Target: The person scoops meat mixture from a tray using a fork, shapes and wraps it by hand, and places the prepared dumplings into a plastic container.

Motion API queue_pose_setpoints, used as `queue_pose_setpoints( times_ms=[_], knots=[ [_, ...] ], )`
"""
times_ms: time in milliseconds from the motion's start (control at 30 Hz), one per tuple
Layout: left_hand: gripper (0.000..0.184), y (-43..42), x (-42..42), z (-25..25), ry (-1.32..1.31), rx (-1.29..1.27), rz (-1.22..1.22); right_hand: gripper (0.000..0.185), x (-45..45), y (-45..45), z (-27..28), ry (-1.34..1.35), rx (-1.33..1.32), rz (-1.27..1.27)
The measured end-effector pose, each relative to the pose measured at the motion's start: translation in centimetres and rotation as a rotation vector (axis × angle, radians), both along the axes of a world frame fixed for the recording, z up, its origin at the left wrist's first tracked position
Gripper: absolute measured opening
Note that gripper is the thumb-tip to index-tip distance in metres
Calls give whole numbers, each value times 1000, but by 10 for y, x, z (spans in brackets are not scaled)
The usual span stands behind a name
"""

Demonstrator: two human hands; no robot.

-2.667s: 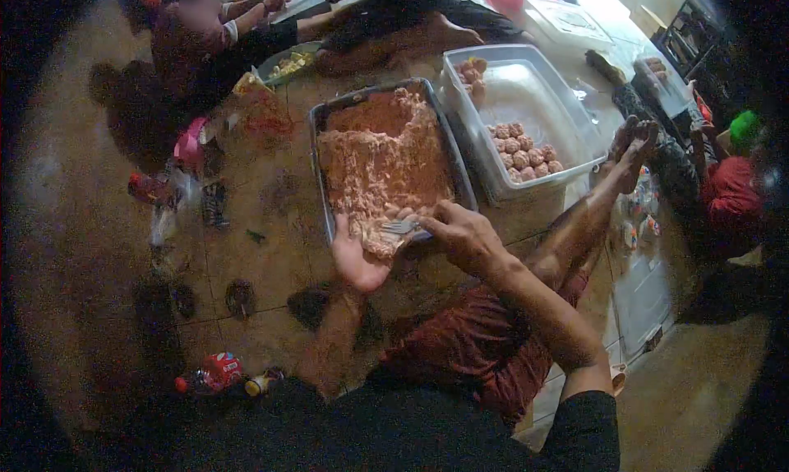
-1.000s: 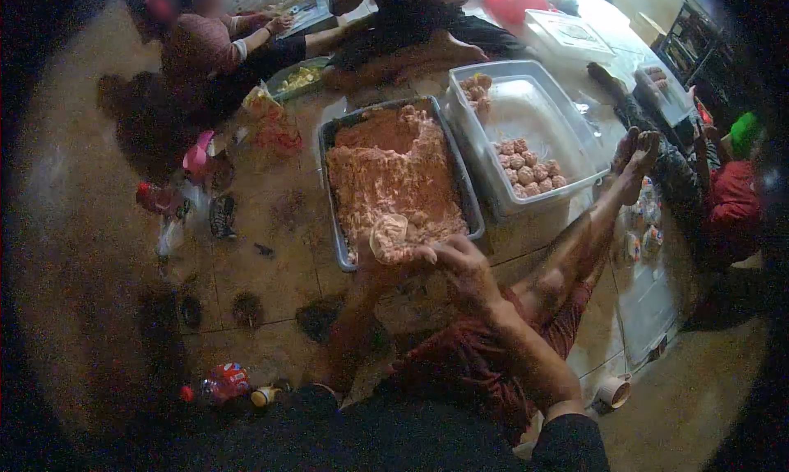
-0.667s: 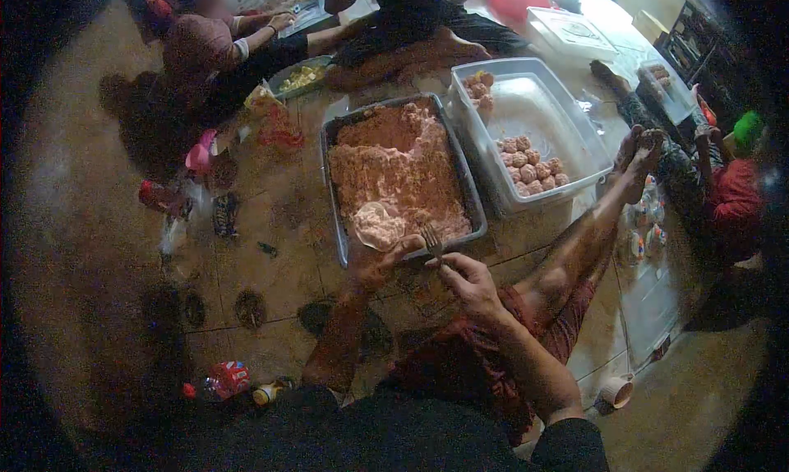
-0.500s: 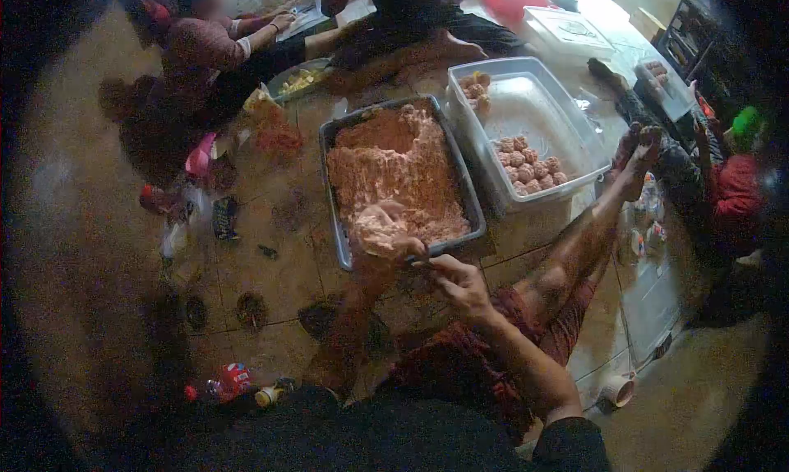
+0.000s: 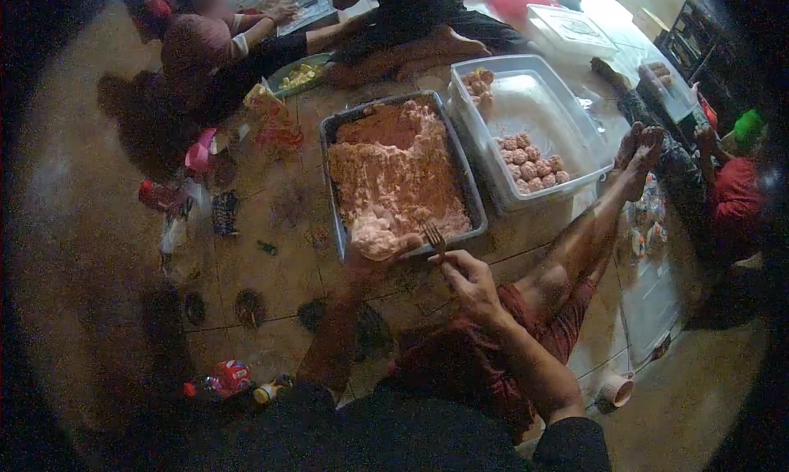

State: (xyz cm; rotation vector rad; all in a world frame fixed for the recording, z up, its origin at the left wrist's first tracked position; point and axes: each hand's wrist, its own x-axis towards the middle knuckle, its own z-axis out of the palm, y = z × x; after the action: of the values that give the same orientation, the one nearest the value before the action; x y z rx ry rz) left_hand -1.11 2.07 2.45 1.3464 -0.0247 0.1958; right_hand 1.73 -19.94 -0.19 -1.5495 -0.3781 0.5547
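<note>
My right hand (image 5: 472,284) is closed around the handle of a fork (image 5: 434,237), its tines raised over the near edge of a dark-rimmed tray (image 5: 329,172). Pinkish minced meat mixture (image 5: 394,176) fills the tray, scraped lower toward the far end. At the near left corner, my left hand (image 5: 380,243) holds a clump of the mixture; its fingers are partly hidden under the meat. Right of the tray stands a clear plastic bin (image 5: 588,131) with several meatballs (image 5: 530,164) in its near corner and more at its far left.
Co-workers sit across the floor; one has a patterned sleeve (image 5: 197,48). A green plate (image 5: 302,77) lies beyond the tray. Bottles (image 5: 234,377) lie at the near left, a cup (image 5: 616,390) at the near right. My outstretched leg (image 5: 567,258) passes the bin.
The fork has come up and away from my left hand, its tines now pointing upward. My left hand still cups the meat mixture at the tray's near corner.
</note>
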Motion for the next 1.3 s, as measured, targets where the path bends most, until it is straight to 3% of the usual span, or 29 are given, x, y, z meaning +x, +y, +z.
queue_pose_setpoints(
  times_ms=[33,200,433,500,533,600,633,700,733,800,833,867,933,967,1033,1067,1133,1167,1200,1300],
  knots=[
    [32,-1,-2,-5,106,-319,67,20,-2,2,0,1,1,0],
    [37,11,-8,-2,119,-62,-71,20,-8,1,-10,248,44,77],
    [44,16,-9,-10,98,56,-103,21,-12,10,-22,90,139,91],
    [47,14,-2,-20,52,173,-78,28,-9,18,-29,-328,295,43],
    [48,11,1,-25,18,250,-60,28,-11,17,-32,-327,295,42],
    [44,1,1,-16,-111,498,33,35,-7,21,1,-580,-119,-22],
    [40,-5,0,-6,-191,652,106,35,-3,21,6,-582,-116,-21],
    [40,-2,2,0,-50,235,-11,31,1,13,10,-644,-143,-53],
    [40,1,0,2,-16,129,-37,31,-1,8,11,-643,-145,-51],
    [40,8,-5,5,47,0,-60,30,-6,0,18,-331,3,-94],
    [40,10,-6,8,75,-21,-70,28,-7,-3,23,-420,-22,-47],
    [40,4,-8,13,78,-24,-74,28,-11,-6,12,-416,-25,-51],
    [37,-7,-6,24,34,3,0,41,-15,-5,-26,-94,151,87],
    [36,-9,-4,25,18,13,24,41,-14,0,-30,-96,152,86],
    [35,-10,1,12,-173,278,-38,44,-17,10,-38,-315,247,109],
    [35,-14,2,7,-173,276,-40,44,-17,14,-31,-315,246,108],
    [32,-23,2,-3,-153,272,146,47,-14,22,-6,-595,-81,-54],
    [32,-20,1,-5,-147,273,194,47,-13,21,2,-656,-63,-92],
    [31,-17,0,-8,-140,274,243,47,-12,18,5,-656,-61,-90],
    [33,10,-3,1,-119,246,74,47,-8,2,7,-508,-93,-87]
  ],
)
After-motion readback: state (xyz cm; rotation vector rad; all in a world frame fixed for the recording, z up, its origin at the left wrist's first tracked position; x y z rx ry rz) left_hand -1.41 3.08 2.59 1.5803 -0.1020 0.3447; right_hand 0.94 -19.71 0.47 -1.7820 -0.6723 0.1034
